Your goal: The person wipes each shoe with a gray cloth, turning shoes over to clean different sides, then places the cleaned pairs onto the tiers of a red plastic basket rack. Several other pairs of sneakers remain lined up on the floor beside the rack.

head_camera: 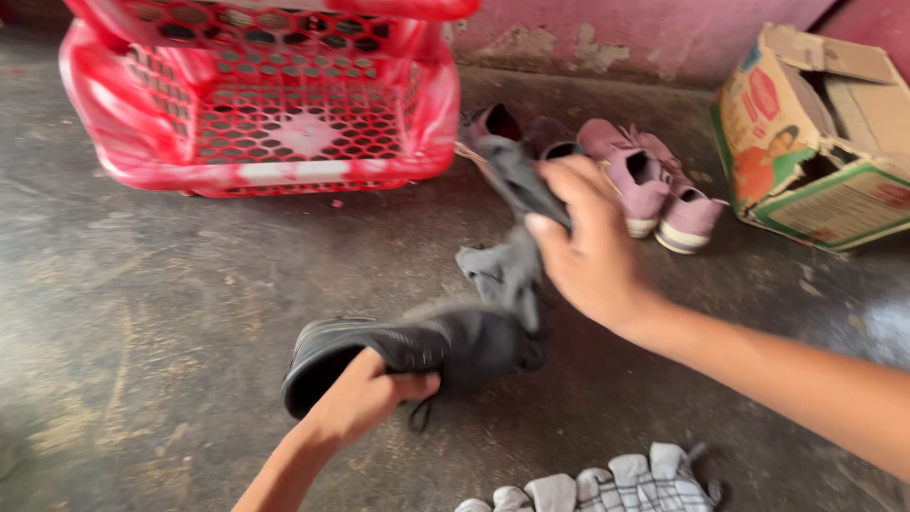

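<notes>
My left hand (365, 398) grips a dark grey shoe (417, 351) by its side, holding it low over the concrete floor, sole edge facing left. My right hand (588, 246) is closed on a crumpled grey cloth (507, 256) that hangs down toward the shoe's toe end. The cloth and hand are blurred by motion. A second piece of grey cloth or a dark shoe (493, 128) lies just behind the right hand, partly hidden by it.
A red plastic mesh basket (265, 114) stands at the back left. A pair of pink shoes (654, 185) lies by the pink wall. An open cardboard box (820, 142) sits at the back right. Checked white-grey fabric (607, 488) lies at the bottom edge.
</notes>
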